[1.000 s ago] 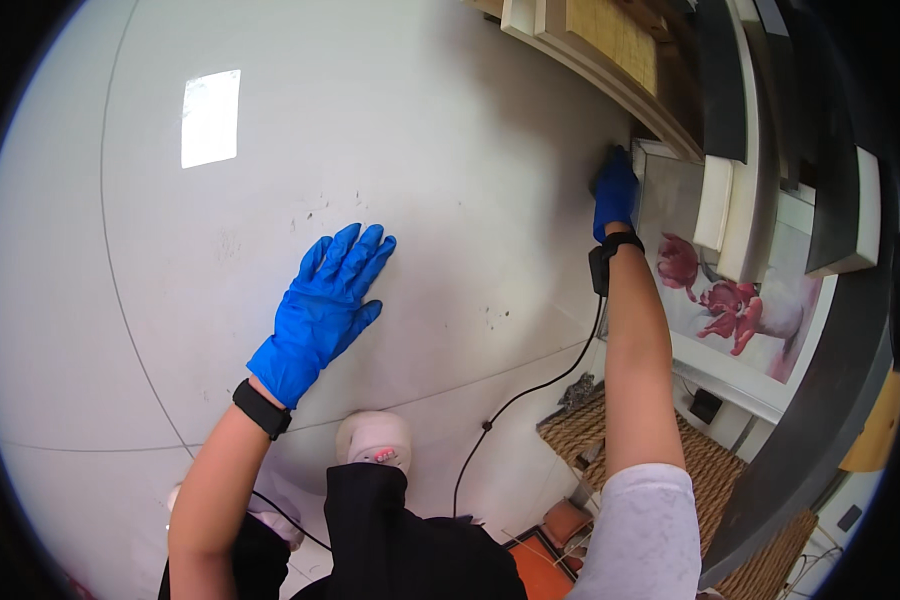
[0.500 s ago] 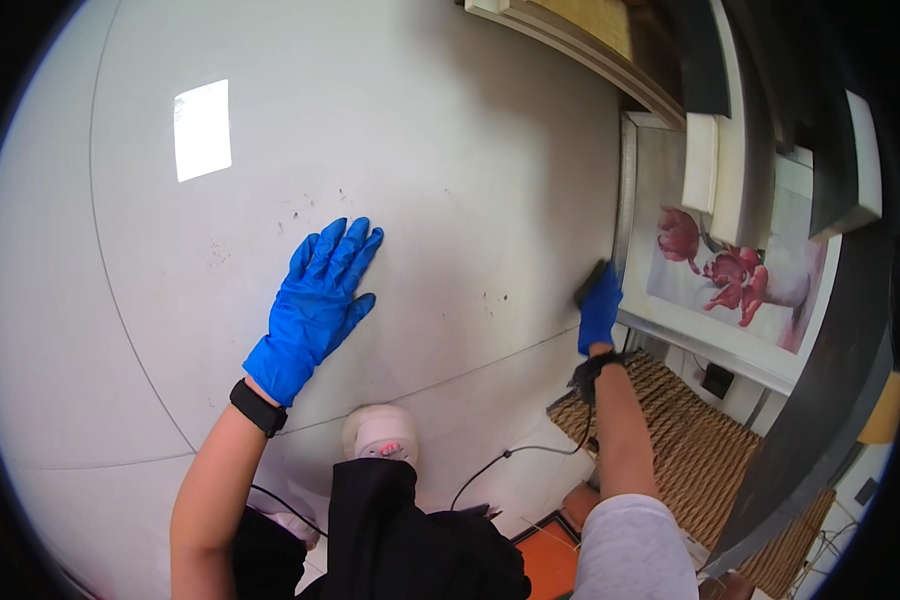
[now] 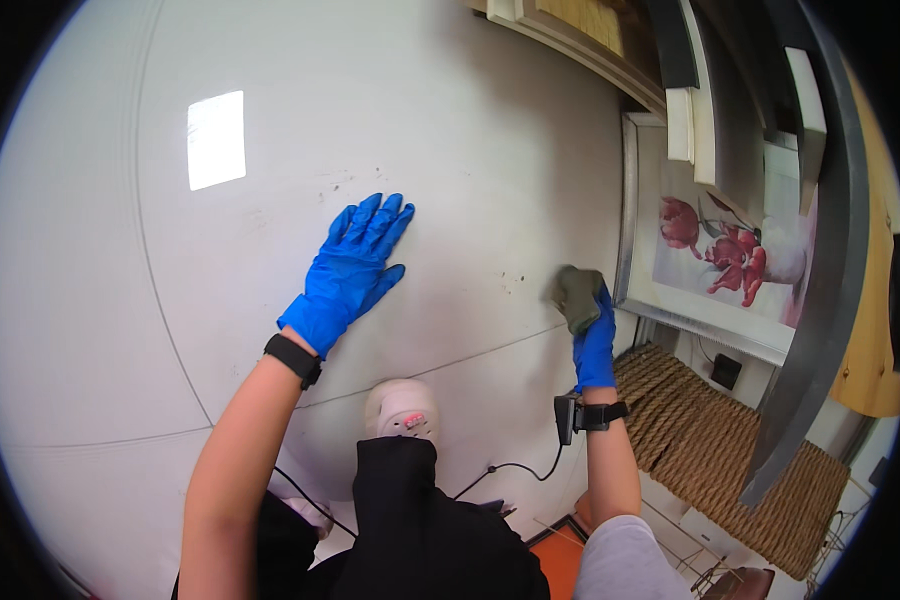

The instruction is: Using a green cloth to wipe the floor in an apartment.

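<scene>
My left hand (image 3: 350, 265), in a blue glove, lies flat on the glossy white tiled floor (image 3: 300, 120) with its fingers stretched out. Dark specks (image 3: 338, 187) mark the tile just beyond its fingertips. My right hand (image 3: 595, 345), gloved in blue too, grips a grey-green cloth (image 3: 576, 296) bunched at its fingers. Part of that hand is hidden behind the cloth. More dark specks (image 3: 510, 280) dot the floor left of the cloth.
A framed flower picture (image 3: 735, 250) stands right of my right hand, behind grey and white furniture parts (image 3: 725, 150). Below it is a woven rope piece (image 3: 730, 440). A light-coloured shoe (image 3: 405, 408) is by my dark-clothed knee. A black cable (image 3: 530, 468) runs by my right wrist.
My right hand has drawn away from the picture frame, bringing the cloth into fuller view. The whole view has shifted slightly; my left hand still rests on the floor.
</scene>
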`<state>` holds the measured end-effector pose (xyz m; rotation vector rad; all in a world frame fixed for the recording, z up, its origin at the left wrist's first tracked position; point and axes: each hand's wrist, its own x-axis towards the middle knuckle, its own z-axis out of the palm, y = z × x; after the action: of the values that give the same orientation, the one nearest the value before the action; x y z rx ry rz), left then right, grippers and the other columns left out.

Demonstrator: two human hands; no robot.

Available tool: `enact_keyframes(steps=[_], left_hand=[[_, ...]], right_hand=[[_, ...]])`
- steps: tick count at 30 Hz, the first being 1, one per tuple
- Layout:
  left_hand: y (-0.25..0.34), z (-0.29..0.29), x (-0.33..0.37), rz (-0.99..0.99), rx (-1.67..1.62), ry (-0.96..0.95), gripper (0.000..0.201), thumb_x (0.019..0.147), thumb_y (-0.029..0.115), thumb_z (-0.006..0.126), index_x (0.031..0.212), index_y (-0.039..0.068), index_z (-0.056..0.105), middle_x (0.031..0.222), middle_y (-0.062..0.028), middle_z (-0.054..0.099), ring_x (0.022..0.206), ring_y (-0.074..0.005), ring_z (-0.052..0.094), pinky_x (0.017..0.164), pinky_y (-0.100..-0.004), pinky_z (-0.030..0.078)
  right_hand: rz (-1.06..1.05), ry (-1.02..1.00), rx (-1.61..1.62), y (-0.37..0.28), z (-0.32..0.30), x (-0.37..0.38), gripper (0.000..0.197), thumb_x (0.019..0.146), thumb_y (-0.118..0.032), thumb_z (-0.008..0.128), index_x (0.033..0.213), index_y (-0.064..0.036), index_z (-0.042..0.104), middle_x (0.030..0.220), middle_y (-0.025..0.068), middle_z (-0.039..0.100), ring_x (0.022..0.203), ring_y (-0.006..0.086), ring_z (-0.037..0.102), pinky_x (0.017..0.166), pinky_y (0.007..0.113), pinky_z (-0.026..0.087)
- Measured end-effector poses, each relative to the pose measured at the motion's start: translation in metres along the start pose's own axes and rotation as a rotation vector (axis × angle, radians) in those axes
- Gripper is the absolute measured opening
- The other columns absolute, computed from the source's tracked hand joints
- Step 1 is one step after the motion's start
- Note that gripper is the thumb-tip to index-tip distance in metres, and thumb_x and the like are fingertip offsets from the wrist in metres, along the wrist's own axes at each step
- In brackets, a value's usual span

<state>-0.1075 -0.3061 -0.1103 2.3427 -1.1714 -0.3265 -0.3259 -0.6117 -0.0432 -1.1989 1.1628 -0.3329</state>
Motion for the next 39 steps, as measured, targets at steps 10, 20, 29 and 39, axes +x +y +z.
enact_keyframes(steps=[10,20,29,39], left_hand=[[0.017,-0.041,-0.036,-0.328,-0.713,0.053,0.051,0.088,0.027,0.049,0.133,0.006,0.036,0.133,-0.0175,0.039,0.117,-0.0324,0.043,0.099,-0.0346,0.034],[0.022,-0.045,-0.071,-0.657,-2.136,0.000,0.037,0.089,0.028,0.056,0.117,0.003,0.051,0.113,-0.0062,0.055,0.106,-0.0140,0.050,0.095,-0.0276,0.038],[0.028,-0.060,-0.068,-0.770,-2.045,0.113,0.036,0.082,0.021,0.061,0.113,0.006,0.049,0.105,-0.0022,0.054,0.102,-0.0123,0.050,0.092,-0.0261,0.039],[0.044,-0.068,-0.061,-0.556,-2.117,0.161,0.041,0.087,0.031,0.054,0.118,0.004,0.049,0.118,-0.0078,0.052,0.108,-0.0136,0.049,0.094,-0.0280,0.038]], right_hand=[[-0.115,-0.901,-0.669,-0.006,0.142,-0.052,0.046,0.093,-0.033,0.042,0.129,-0.0048,0.042,0.122,0.0109,0.051,0.103,0.0229,0.054,0.084,0.038,0.047],[0.747,-1.050,0.438,-0.006,0.185,-0.083,0.055,0.094,-0.039,0.040,0.135,-0.0033,0.031,0.135,0.0166,0.038,0.123,0.0295,0.040,0.101,0.045,0.036],[0.155,-0.724,-0.011,0.003,0.189,-0.082,0.051,0.084,-0.009,0.057,0.129,0.0002,0.036,0.127,0.0118,0.045,0.117,0.0223,0.046,0.099,0.035,0.038],[-0.038,-0.568,-0.176,-0.025,0.201,-0.111,0.043,0.082,-0.005,0.056,0.122,-0.0034,0.042,0.116,0.0107,0.052,0.105,0.0189,0.052,0.090,0.032,0.043]])
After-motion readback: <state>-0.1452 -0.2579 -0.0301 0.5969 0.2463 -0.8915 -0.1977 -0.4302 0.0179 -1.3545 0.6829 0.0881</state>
